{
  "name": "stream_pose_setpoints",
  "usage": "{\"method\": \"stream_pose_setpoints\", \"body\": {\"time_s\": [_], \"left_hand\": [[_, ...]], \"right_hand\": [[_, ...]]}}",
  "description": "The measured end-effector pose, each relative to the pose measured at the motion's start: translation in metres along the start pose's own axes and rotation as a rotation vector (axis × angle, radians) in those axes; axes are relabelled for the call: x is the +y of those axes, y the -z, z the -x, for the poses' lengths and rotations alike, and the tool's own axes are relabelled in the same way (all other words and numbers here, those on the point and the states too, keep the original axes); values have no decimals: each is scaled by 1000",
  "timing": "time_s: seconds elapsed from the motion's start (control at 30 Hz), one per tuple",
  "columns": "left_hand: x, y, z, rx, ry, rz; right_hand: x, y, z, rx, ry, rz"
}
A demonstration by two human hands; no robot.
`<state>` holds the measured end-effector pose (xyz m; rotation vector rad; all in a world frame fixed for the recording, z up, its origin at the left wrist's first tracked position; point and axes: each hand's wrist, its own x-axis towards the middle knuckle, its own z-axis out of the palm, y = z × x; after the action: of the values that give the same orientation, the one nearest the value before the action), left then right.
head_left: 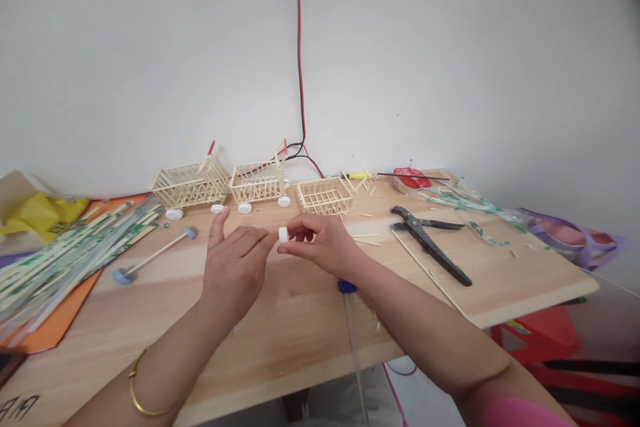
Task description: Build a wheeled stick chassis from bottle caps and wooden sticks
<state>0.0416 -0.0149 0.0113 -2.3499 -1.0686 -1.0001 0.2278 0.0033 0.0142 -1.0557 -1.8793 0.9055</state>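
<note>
My right hand [320, 240] pinches a small white bottle cap [283, 235] between thumb and fingers, above the middle of the wooden table. My left hand [237, 260] reaches in from the other side, its index finger stretched to the cap and apparently touching it, its thumb apart and raised. Beyond the hands stand three small carts built of thin sticks. The left cart [190, 185] and the middle cart [257, 180] have white caps as wheels; the right cart's basket [325, 195] shows no wheels. A stick axle with blue caps [155, 255] lies left of my left hand.
Black-handled pliers [430, 240] lie at right near a long thin stick [430, 273]. Wrapped sticks [85, 253] cover an orange sheet at left. A red dish [413, 179] stands at the back. Near my right wrist, a blue-topped rod [347, 287] crosses the table's front edge.
</note>
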Motion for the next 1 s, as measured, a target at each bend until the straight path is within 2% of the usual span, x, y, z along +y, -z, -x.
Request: {"method": "stream_pose_setpoints", "body": {"time_s": [1.0], "left_hand": [[-1,0,0,2,1,23]], "right_hand": [[0,0,-1,2,11,-6]]}}
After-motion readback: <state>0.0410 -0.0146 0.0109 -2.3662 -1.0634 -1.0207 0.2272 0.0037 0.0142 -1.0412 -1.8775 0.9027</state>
